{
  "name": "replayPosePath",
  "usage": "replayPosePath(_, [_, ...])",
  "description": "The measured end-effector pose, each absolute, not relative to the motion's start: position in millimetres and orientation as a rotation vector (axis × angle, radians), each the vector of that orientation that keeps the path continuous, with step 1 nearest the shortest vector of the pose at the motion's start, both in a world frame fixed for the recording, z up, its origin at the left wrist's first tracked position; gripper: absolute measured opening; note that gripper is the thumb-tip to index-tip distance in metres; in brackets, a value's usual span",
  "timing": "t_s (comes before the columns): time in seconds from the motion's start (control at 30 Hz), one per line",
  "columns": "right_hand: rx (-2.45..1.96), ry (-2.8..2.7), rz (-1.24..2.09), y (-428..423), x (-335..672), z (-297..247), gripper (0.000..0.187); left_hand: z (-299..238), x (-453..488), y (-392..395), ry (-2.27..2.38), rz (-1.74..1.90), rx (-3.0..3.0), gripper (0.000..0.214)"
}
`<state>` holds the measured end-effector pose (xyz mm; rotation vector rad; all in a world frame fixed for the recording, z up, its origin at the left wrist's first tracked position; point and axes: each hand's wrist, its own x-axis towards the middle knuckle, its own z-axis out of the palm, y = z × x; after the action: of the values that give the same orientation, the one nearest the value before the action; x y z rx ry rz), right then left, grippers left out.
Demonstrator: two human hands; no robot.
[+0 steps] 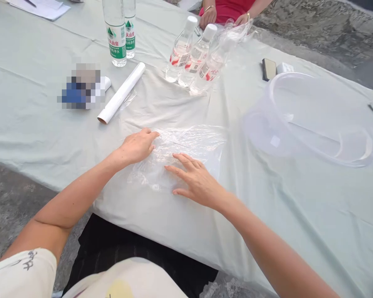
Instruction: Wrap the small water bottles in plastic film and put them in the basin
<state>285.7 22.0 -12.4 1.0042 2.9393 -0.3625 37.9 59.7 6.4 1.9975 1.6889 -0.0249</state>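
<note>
A crumpled sheet of clear plastic film [192,145] lies on the pale green tablecloth [34,124] in front of me. My left hand [138,145] rests on the film's left edge, fingers bent and pressed down. My right hand [195,180] lies flat on the film's near part with fingers stretched out and spread. Neither hand grips anything. A white roll of film [122,92] lies just beyond my left hand.
Three small water bottles [195,56] lie wrapped in film at the back; two tall green-label bottles [118,33] stand left of them. A clear plastic tub [313,120] lies tipped at right. Another person's hands [225,17] rest at the far edge. A phone [269,68] lies nearby.
</note>
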Motion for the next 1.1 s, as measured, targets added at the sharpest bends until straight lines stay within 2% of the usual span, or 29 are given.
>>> replayPosePath(0.13, [0.989,2.851,-0.411,-7.3,295.7,-24.1,0.06,1.2,45.9,61.5,1.799,-0.135,2.079,0.04])
replayPosePath(0.27, [0.979,2.79,-0.487,-35.7,317.6,-17.7,0.059,-6.3,50.7,59.6,1.852,-0.089,2.123,0.046])
replayPosePath(0.43, [0.987,2.605,-0.804,-26.1,338.9,24.7,0.038,-11.5,46.3,55.5,1.787,-0.019,2.158,0.056])
replayPosePath(0.53, [1.275,2.521,-0.953,13.4,338.9,53.6,0.027,-15.1,42.7,52.9,1.745,0.017,2.189,0.062])
replayPosePath(0.67, [2.059,2.765,-0.641,99.4,322.1,74.6,0.025,-22.2,41.3,51.1,1.741,0.056,2.237,0.07])
replayPosePath(0.77, [2.403,2.937,-0.393,178.3,302.1,87.3,0.029,-26.0,41.1,51.3,1.73,0.081,2.253,0.081])
replayPosePath(0.87, [2.397,2.95,0.01,252.5,276.7,102.4,0.034,-28.4,41.0,52.6,1.719,0.083,2.24,0.088])
replayPosePath(0.97, [2.096,2.934,0.348,313.2,248.7,107.1,0.042,-30.5,41.5,54.6,1.727,0.093,2.234,0.097])
replayPosePath(1.03, [1.987,2.914,0.384,343.4,232.8,100.3,0.05,-31.6,42.0,56.0,1.729,0.097,2.223,0.103])
replayPosePath(1.1, [1.941,2.966,0.284,361.9,222.0,88.7,0.049,-32.1,42.3,57.1,1.725,0.091,2.197,0.104])
